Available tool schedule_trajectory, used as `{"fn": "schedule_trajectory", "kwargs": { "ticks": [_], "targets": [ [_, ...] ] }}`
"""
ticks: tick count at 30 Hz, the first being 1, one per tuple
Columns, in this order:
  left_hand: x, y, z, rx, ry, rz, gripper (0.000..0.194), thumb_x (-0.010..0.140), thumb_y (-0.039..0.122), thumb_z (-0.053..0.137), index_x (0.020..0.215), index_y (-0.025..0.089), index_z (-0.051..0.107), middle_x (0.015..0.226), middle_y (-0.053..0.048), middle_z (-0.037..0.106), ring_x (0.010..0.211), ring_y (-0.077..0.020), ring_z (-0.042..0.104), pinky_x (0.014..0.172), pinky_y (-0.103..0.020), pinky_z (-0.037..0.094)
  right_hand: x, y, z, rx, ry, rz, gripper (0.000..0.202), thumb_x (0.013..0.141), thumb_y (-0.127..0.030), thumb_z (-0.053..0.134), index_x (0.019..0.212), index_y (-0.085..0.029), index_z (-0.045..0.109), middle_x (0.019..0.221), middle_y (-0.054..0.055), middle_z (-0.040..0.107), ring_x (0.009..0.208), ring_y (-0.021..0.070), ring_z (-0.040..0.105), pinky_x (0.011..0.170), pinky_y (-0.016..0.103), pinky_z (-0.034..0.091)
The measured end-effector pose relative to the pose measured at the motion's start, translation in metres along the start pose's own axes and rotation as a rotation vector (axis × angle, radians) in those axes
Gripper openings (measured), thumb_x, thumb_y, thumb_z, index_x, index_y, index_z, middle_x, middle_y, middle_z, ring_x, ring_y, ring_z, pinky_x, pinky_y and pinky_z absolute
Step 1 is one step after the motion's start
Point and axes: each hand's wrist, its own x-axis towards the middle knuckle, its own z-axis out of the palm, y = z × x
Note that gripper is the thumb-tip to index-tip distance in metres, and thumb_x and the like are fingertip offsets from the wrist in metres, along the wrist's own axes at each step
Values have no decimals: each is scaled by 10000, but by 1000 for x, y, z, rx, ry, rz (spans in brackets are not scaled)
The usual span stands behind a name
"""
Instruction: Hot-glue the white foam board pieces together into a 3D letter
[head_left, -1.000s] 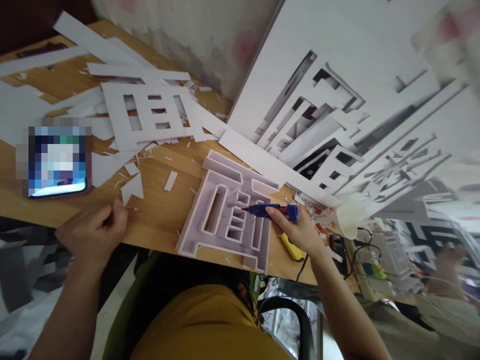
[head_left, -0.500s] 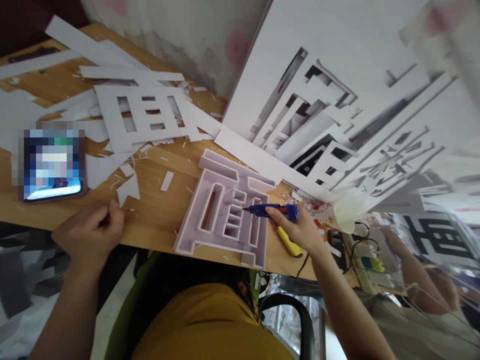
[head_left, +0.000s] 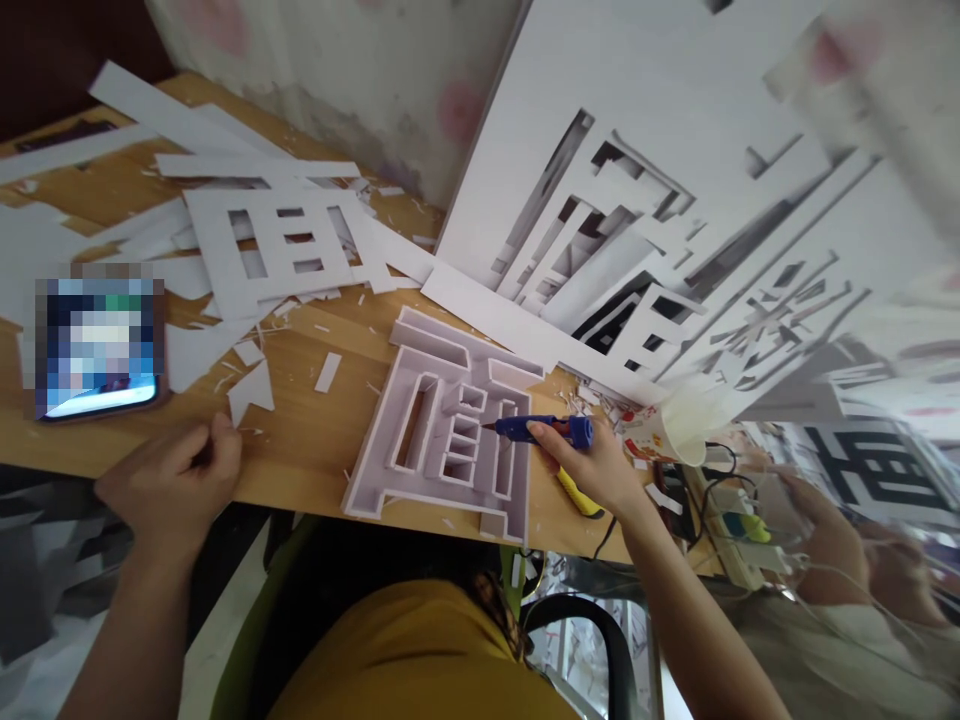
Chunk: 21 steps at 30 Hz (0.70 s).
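Observation:
My right hand [head_left: 589, 462] grips a blue hot glue gun [head_left: 544, 430], its thin tip pointing left over a white foam-board character [head_left: 367, 440]. This piece lies on the table with raised walls around slots and small compartments. The tip is beside the inner compartments; whether it touches a wall I cannot tell. Under my right hand lies a yellow-handled tool [head_left: 577, 492], partly hidden. My left hand [head_left: 172, 478] rests at the table's front edge in a loose fist, apart from the piece and with nothing visible in it.
Cut white board [head_left: 277, 245] and scraps cover the back left, near a lit phone [head_left: 101, 350]. A large cut-out panel [head_left: 495, 180] leans at the back. Right of my hand are a paper cup [head_left: 660, 435], a power strip [head_left: 731, 545] and another person's arm [head_left: 825, 540].
The view has shifted slightly, so most things sit a little lower and further left. The glue gun stays over the same part of the piece; my left hand is still closed.

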Motion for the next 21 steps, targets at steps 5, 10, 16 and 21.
{"fn": "schedule_trajectory", "kwargs": {
  "ticks": [5,10,16,21],
  "targets": [
    [0,0,1,27,26,17,449,840,252,619,448,182,411,422,45,364,437,-87,326,444,-230,190,-2,-1,0,-27,-11,-33,667,876,-731,536,446,-225,464,402,-17,457,394,101,407,439,275,311],
    [1,1,2,22,16,-10,465,838,261,614,434,182,399,418,40,369,434,-87,321,449,-231,190,-4,-2,0,-25,-18,-80,633,894,-708,539,494,-224,454,434,-37,432,417,95,374,459,274,307],
    [3,5,-2,40,-14,-28,455,853,279,588,449,187,399,429,38,370,445,-94,318,453,-232,190,-7,-3,1,-45,-10,-109,625,898,-686,554,488,-227,450,426,-41,430,412,94,364,472,279,321],
    [0,1,-1,56,-22,-21,434,857,314,576,467,190,432,436,36,374,434,-99,314,441,-242,170,-7,-7,-1,-27,1,-112,612,894,-655,570,470,-227,468,416,-34,447,411,102,409,497,284,346]
  ]
}}
